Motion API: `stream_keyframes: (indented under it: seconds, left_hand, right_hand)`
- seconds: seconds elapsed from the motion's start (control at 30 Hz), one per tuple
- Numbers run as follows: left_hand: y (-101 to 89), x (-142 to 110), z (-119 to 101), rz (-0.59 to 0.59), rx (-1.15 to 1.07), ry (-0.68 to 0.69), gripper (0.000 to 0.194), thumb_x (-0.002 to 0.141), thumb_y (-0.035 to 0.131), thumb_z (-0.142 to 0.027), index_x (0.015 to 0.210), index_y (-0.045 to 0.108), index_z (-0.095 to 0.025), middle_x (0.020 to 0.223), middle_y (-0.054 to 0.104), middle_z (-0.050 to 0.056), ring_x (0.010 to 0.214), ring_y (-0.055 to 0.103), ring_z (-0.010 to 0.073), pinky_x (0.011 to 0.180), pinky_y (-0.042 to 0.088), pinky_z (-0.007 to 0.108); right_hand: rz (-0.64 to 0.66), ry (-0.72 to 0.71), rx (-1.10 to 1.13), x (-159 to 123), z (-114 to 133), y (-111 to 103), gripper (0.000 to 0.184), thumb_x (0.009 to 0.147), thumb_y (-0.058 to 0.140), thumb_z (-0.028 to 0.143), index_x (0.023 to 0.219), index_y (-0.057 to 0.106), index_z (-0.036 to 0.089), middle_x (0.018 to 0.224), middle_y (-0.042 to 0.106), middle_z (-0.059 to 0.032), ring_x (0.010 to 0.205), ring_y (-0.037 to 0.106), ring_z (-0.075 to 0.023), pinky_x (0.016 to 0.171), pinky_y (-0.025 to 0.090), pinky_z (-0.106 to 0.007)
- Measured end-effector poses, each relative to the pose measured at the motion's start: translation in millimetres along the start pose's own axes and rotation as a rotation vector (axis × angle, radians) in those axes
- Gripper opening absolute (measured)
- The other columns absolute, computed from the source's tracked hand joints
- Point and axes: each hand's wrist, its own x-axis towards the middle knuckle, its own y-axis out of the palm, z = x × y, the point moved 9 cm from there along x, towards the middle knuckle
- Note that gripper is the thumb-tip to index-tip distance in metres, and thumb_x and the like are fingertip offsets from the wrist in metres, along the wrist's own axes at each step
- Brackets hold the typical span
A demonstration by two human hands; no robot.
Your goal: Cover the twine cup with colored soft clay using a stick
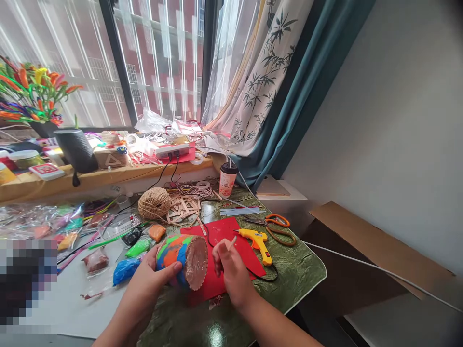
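Observation:
My left hand is wrapped round a jar-like container covered in patches of orange, blue and green clay. It is tipped on its side, its shiny brownish round end with a bumpy rim facing right. I cannot tell whether that end is the base or the mouth. Just right of it, apart from the container, my right hand is closed, and a thin pale stick pokes out above its fingers. Under both hands lies a red sheet. A yellow glue gun rests on the sheet's right edge.
Orange-handled scissors lie beyond the glue gun. Behind are a twine ball, wooden sticks and a lidded paper cup with a straw. Bagged clay covers the left side. A white cable crosses the table's right edge.

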Motion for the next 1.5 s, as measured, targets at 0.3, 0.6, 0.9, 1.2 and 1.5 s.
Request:
stream_keyframes:
  seconds: [0.3,0.6,0.9,1.2,1.5]
  left_hand:
    - [28.0,-9,9,0.331,-0.274,-0.055,0.081,0.06,0.101,-0.056,0.128,0.074,-0.02,0.13,0.081,0.018,0.125,0.074,0.043,0.102,0.061,0.049]
    - [22.8,-6,20,0.172,-0.425,-0.025,0.063,0.095,0.065,-0.072,0.136,0.07,-0.023,0.143,0.075,0.014,0.145,0.061,0.0371,0.124,0.045,0.053]
    - [15.5,-41,-14,0.075,-0.218,0.508,0.086,0.09,0.053,-0.089,0.151,0.063,-0.03,0.17,0.051,0.008,0.163,0.032,0.0428,0.131,0.035,0.057]
    - [9.0,-38,-28,0.187,0.17,0.852,0.1,0.086,0.035,-0.098,0.169,0.039,-0.041,0.183,0.028,0.004,0.167,0.021,0.0459,0.132,0.026,0.067]
    - [35.3,-52,-17,0.246,0.819,0.851,0.089,0.102,0.067,-0.043,0.174,0.014,-0.045,0.186,0.011,0.008,0.166,0.027,0.0419,0.123,0.044,0.065]
  right_hand:
    - [0.135,0.199,0.275,5,-20,26,0.07,0.072,0.075,0.091,0.085,0.059,0.024,0.076,0.071,-0.0045,0.082,0.074,-0.0299,0.069,0.058,-0.039]
    - [0.256,0.154,0.425,-11,-4,35,0.055,0.069,0.096,0.062,0.094,0.068,0.022,0.095,0.078,-0.0079,0.1,0.075,-0.0314,0.095,0.058,-0.043]
    - [0.207,-0.385,-0.098,-45,44,43,0.077,0.064,0.099,0.066,0.102,0.044,0.029,0.122,0.044,-0.004,0.111,0.051,-0.0245,0.095,0.051,-0.034]
    - [0.262,-0.587,-0.34,-52,67,38,0.078,0.069,0.093,0.071,0.103,0.036,0.03,0.123,0.042,-0.0048,0.109,0.046,-0.0253,0.097,0.047,-0.038]
    - [0.287,-0.471,-0.388,-33,55,23,0.076,0.066,0.094,0.064,0.098,0.035,0.029,0.116,0.04,-0.0041,0.1,0.046,-0.0235,0.087,0.049,-0.036]
